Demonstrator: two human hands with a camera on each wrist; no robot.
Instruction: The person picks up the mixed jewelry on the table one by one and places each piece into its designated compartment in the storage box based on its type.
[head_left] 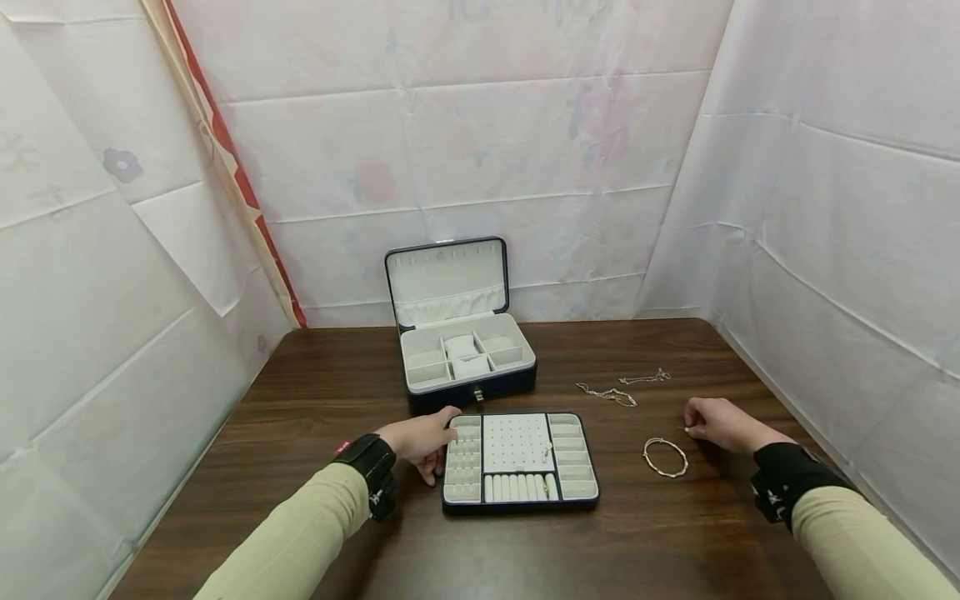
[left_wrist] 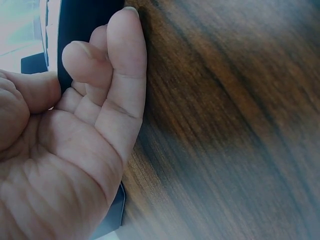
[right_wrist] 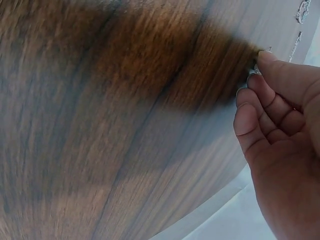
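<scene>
My left hand holds the left edge of a dark-rimmed jewelry tray, thumb over the rim and fingers against its side. White pegboard, ring rolls and small compartments fill the tray. A small gold piece sits among the ring rolls, and another small piece is on the pegboard. On the right, my right hand pinches a tiny shiny piece of jewelry between thumb and fingers at the tabletop. Its exact kind is mostly hidden. A bangle lies just left of that hand.
An open dark jewelry box with cushions stands behind the tray, lid raised. Two thin chains, one nearer and one farther, lie on the brown table. White curtains enclose the back and sides.
</scene>
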